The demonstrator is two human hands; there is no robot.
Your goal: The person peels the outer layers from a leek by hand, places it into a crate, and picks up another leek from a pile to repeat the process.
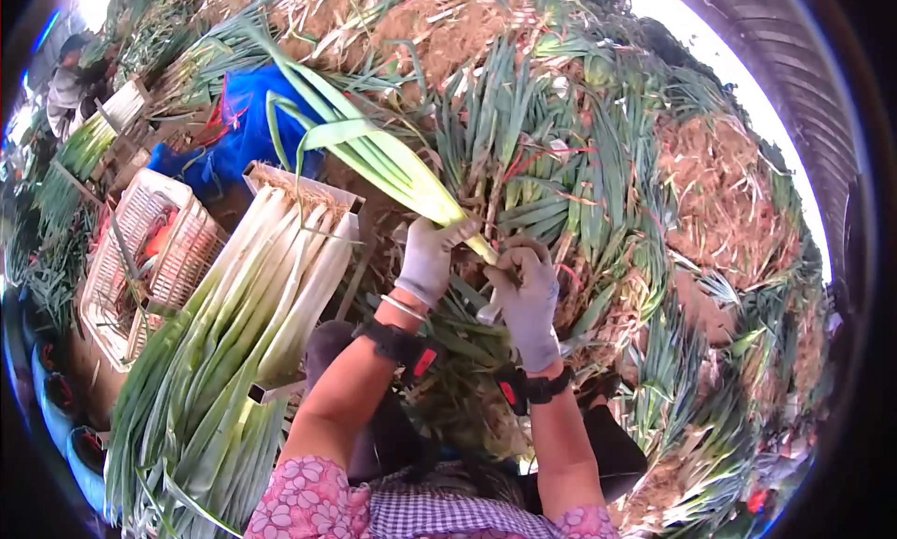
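A single green leek slants across the middle, its leaves up to the left and its pale end toward me. My left hand, in a light grey glove, is closed round the lower stalk. My right hand, gloved alike, has its fingers pinched at the pale root end. Beside my left arm, a thick bundle of trimmed leeks lies in a metal-edged rack, white ends away from me and leaves hanging toward me.
A cream plastic basket with something orange inside stands at the left. Blue sheeting lies beyond it. Untrimmed leeks with red ties and brown roots pile up ahead and right. Another person is at the far left.
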